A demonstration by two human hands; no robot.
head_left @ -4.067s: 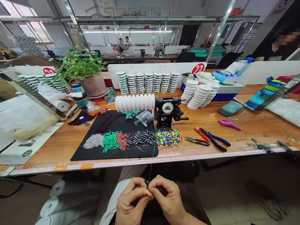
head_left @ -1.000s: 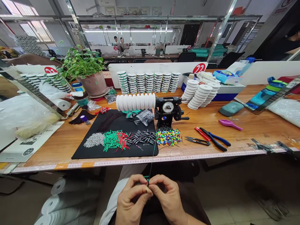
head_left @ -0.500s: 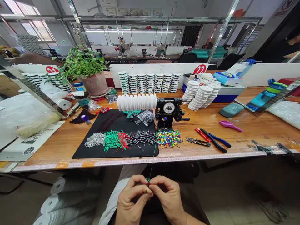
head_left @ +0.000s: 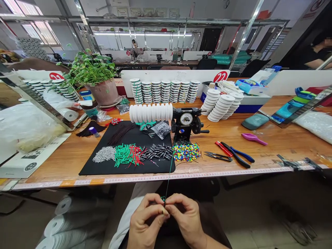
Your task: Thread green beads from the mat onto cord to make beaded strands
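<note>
Below the table's front edge, my left hand (head_left: 147, 219) and my right hand (head_left: 186, 218) meet, fingertips pinched together. A thin green line (head_left: 169, 178) runs taut from the bead area down into them. Both hands grip around its lower end, where a small dark and green piece (head_left: 163, 199) shows between the fingers; its shape is mostly hidden. Beyond the line lies a black mat (head_left: 103, 169) with piles of silver bits (head_left: 104, 154), green tubes (head_left: 123, 155), red tubes (head_left: 135, 154) and black striped pieces (head_left: 157, 152). Multicoloured beads (head_left: 187, 152) lie beside it.
A hand-cranked winder (head_left: 186, 124) carries white spools (head_left: 151, 113) behind the mat. To the right lie snips (head_left: 218, 156), blue-handled pliers (head_left: 240, 155) and a pink scoop (head_left: 254, 139). A potted plant (head_left: 102, 91) and stacked spools (head_left: 156, 91) stand at the back.
My hands keep the same pinch on the line. The view has shifted very slightly, and a person at the far right has moved a little.
</note>
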